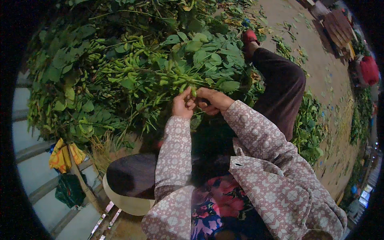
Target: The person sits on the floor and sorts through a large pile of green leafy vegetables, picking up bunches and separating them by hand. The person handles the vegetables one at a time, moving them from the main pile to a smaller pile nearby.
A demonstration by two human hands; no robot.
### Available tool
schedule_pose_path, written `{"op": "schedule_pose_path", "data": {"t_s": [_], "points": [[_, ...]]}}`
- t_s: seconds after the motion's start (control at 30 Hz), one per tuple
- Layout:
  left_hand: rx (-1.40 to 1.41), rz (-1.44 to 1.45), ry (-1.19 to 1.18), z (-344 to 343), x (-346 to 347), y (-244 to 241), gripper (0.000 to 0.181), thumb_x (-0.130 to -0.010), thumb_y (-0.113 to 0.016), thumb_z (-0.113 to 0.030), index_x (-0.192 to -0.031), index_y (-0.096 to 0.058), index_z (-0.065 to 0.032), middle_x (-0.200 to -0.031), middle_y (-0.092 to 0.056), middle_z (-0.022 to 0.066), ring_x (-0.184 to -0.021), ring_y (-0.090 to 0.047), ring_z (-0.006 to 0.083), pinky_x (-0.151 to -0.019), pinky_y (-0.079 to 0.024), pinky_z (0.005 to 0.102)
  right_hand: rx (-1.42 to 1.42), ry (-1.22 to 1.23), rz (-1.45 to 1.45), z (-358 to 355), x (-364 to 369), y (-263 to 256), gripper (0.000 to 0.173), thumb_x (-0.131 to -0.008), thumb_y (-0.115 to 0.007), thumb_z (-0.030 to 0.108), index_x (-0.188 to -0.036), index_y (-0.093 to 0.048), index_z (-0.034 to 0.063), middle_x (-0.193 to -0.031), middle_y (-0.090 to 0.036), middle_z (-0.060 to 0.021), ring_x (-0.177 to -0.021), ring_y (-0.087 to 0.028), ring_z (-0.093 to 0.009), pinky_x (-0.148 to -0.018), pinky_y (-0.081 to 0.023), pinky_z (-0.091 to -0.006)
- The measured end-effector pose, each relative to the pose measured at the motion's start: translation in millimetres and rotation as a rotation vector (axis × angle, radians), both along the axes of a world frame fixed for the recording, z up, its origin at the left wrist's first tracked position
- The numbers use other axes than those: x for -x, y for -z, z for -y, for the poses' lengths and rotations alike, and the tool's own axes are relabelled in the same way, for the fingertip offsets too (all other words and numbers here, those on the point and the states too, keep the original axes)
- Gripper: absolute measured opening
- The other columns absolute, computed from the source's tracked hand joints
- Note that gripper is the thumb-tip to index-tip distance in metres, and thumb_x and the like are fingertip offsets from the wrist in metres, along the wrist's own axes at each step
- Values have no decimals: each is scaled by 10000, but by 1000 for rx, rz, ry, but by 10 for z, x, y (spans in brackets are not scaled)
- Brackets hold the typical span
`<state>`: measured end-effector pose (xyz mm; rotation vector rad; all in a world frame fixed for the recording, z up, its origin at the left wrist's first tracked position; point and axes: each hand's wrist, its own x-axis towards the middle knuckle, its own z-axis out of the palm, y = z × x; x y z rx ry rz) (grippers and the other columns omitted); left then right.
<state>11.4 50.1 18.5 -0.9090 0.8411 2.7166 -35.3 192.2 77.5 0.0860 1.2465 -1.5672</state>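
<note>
Both my hands meet at the near edge of a large heap of leafy green bean plants [132, 66], which look like soybean plants. My left hand [183, 105] has its thumb and fingertips pinched at a green pod [183, 88]. Close against it on the right, my right hand [213, 99] is curled, its thumb and finger at another green pod [194, 91]. Stems with clusters of fuzzy pods [132, 60] spread just beyond the fingers, and broad leaves [207, 54] lie past my right hand. The curled fingers hide part of what they grip.
My leg in dark trousers [282, 87] with a red shoe [250, 36] stretches along the heap's right side. More plants [309, 129] and loose leaves lie on the floor. A yellow cloth or bag [64, 156] and a dark green one [70, 189] hang at lower left. A red container [369, 70] stands far right.
</note>
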Motion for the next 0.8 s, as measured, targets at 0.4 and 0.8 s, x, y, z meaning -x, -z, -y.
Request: {"op": "schedule_pose_path", "data": {"t_s": [0.4,0.8], "points": [[276,-127,-14,-105,16,-171,142,-744,-636,-206,-798,-551,-105,-745,-508,-31,-536,-417,43,-414,-301,175,-56,-15,-286,-15,91,27,149,-879,-457,228,-864,-490,83,-598,-441,3,-449,-360,-70,-387,-261,-197],[367,53,52,-98,52,99,241,-807,-468,-210,-924,-576,-29,-872,-558,65,-732,-540,147,-644,-448,281,-281,67,-1025,144,-65,445,278,-809,-561,102,-1044,-474,-18,-857,-575,-96,-753,-540,-134,-652,-452,-284]]}}
